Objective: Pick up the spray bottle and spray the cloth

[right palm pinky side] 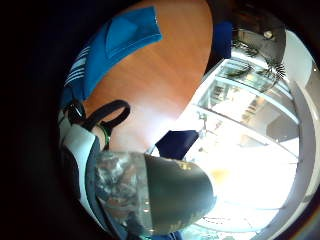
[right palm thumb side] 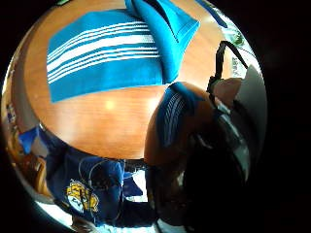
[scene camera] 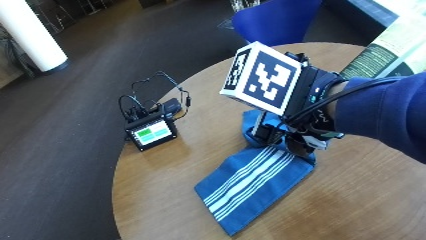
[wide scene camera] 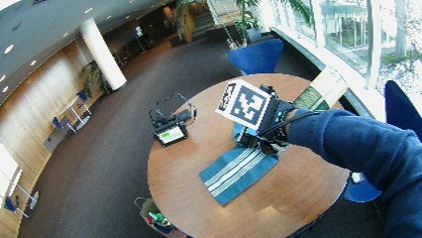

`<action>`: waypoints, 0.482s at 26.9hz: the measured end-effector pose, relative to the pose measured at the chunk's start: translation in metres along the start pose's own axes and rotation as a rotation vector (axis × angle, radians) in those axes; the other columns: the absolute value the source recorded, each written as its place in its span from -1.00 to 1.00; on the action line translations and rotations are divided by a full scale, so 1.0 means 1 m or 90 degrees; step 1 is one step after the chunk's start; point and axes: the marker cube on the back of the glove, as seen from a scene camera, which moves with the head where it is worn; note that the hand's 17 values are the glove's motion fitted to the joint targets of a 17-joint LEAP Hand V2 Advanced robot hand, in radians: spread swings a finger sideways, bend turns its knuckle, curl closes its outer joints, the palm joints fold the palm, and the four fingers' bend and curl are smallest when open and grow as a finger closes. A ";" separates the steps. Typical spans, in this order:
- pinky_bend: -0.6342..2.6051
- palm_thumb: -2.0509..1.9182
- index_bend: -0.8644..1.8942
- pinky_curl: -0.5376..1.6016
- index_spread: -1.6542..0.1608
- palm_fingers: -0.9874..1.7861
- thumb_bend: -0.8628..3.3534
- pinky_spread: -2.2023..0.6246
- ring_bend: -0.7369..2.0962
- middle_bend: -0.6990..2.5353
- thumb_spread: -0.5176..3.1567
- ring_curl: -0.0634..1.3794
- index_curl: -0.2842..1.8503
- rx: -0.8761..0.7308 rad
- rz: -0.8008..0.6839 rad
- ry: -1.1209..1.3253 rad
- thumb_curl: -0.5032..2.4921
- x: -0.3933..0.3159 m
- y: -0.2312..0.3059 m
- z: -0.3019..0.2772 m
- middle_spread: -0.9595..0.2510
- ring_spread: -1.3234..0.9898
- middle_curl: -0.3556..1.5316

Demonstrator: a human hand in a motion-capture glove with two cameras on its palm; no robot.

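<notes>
A blue cloth (scene camera: 256, 187) with white stripes lies partly folded on the round wooden table (scene camera: 166, 200); it also shows in the wide outside view as the cloth (wide scene camera: 234, 171). My gloved right hand (scene camera: 318, 90) hovers over the cloth's folded far end, fingers curled round a dark spray bottle (scene camera: 266, 131) that hangs below the palm. The bottle's shiny dark body (right palm thumb side: 177, 126) fills much of both palm views, seen again as the bottle (right palm pinky side: 165, 195), and mirrors the striped cloth (right palm thumb side: 102, 53). Its nozzle is hidden.
A small device with a green screen (scene camera: 153, 132) and black cables sits near the table's left edge. A printed card (scene camera: 383, 47) stands at the far right. A blue chair (scene camera: 279, 20) is beyond the table, another chair (wide scene camera: 402, 106) to the right.
</notes>
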 end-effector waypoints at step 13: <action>-0.35 0.53 -0.27 -0.15 0.49 0.67 -0.60 0.33 0.03 -0.12 -0.48 -0.30 -0.41 0.055 -0.104 -0.215 -0.18 -0.035 -0.011 -0.007 0.39 -0.05 -0.10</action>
